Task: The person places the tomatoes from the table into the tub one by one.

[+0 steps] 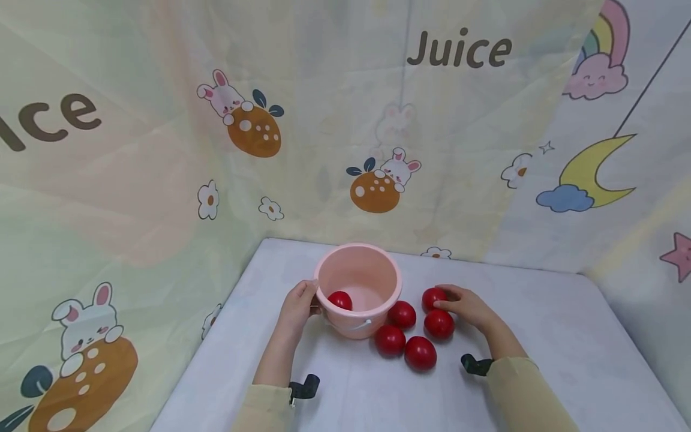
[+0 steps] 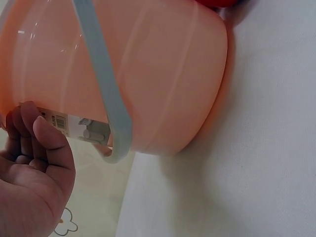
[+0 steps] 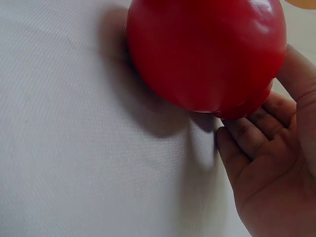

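Observation:
A pink bucket (image 1: 358, 324) stands upright at the back of the table, one glossy red ball (image 1: 340, 300) inside it. At the bucket's left side, my left hand (image 1: 297, 306) holds it by the rim, its fingertips against the outer wall beside a barcode label (image 2: 59, 121) in the left wrist view. My right hand (image 1: 469, 307) grips the farthest red ball (image 1: 430, 297) outside the bucket, thumb on the near side and fingers behind. Just in front of that one lies another red ball (image 1: 439, 324), which fills much of the right wrist view.
More red balls lie by the bucket's right side: one red ball (image 1: 402, 315) close to its wall, another red ball (image 1: 390, 341) nearer me, and a red ball (image 1: 420, 353) at the front. A pale handle (image 2: 101, 69) hangs down the bucket. Printed cloth walls (image 1: 324, 120) enclose the white table (image 1: 356, 396).

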Motion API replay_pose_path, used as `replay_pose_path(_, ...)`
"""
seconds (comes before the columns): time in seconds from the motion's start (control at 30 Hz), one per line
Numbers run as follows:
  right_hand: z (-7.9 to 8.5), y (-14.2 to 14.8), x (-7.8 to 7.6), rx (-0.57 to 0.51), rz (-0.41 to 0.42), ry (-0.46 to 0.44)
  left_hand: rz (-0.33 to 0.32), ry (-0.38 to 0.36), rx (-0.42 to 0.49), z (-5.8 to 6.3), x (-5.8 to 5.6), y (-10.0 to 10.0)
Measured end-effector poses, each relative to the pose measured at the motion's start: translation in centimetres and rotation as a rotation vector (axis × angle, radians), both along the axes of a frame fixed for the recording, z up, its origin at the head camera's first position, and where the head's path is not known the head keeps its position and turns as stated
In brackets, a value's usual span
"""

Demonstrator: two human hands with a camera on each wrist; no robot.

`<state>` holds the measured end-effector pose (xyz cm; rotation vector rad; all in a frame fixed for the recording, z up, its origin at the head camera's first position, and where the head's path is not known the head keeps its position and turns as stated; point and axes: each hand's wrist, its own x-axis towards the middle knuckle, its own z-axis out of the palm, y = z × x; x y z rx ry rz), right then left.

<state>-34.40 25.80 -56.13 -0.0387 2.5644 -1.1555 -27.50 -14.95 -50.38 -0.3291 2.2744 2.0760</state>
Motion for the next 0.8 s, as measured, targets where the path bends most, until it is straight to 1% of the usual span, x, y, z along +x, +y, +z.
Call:
replay_pose_path(0.23, 0.3, 0.1, 0.1, -0.012, -0.018, 0.01, 0.002, 0.009, 0.0, 0.0, 0.0, 0.1)
replay_pose_path(0.4, 0.8, 0.2, 0.1, -0.029, -0.027, 0.003, 0.005, -0.002, 0.008, 0.0, 0.0, 0.1)
replay_pose_path(0.5, 1.8, 0.1, 0.1, -0.037, -0.026, 0.002, 0.007, -0.002, 0.006, 0.1, 0.0, 0.2)
replay_pose_path(0.6, 3.1, 0.1, 0.0, -0.047, -0.013, 0.013, 0.007, -0.003, 0.005, 0.1, 0.0, 0.2)
replay_pose_path(0.8, 5.4, 0.0, -0.3, -0.065, 0.006, 0.05, 0.002, -0.006, -0.001, 0.2, 0.0, 0.2)
